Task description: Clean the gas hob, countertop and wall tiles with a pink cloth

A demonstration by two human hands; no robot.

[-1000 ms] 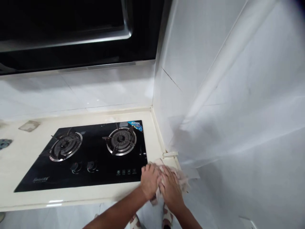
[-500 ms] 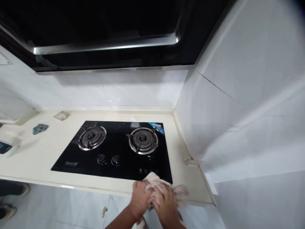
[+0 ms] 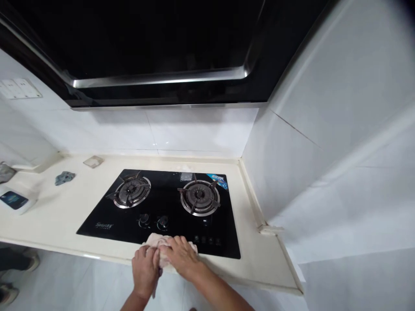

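A pale pink cloth [image 3: 154, 239] lies bunched over the front edge of a black glass gas hob [image 3: 106, 216], in front of its two knobs [image 3: 162, 222]. My left hand [image 3: 145, 268] grips the cloth's left side with curled fingers. Beside it, my right hand [image 3: 182, 255] presses on the cloth from above, its fingers bent over the fabric. Part of the cloth hangs below the left hand at the counter's front edge. Two round burners [image 3: 200, 198] with metal pan supports sit on the hob behind the hands.
A black range hood [image 3: 162, 93] overhangs the cream counter [image 3: 58, 211]. To the left are a white bottle [image 3: 16, 199], a grey-blue rag [image 3: 65, 177] and a small flat piece [image 3: 94, 161]. A tiled wall [image 3: 311, 181] bounds the right. Another person's shoes [image 3: 32, 261] show at lower left.
Both hands and the cloth have moved left along the hob's front edge, from the right corner to near the knobs. The camera view has shifted slightly, showing more of the left side.
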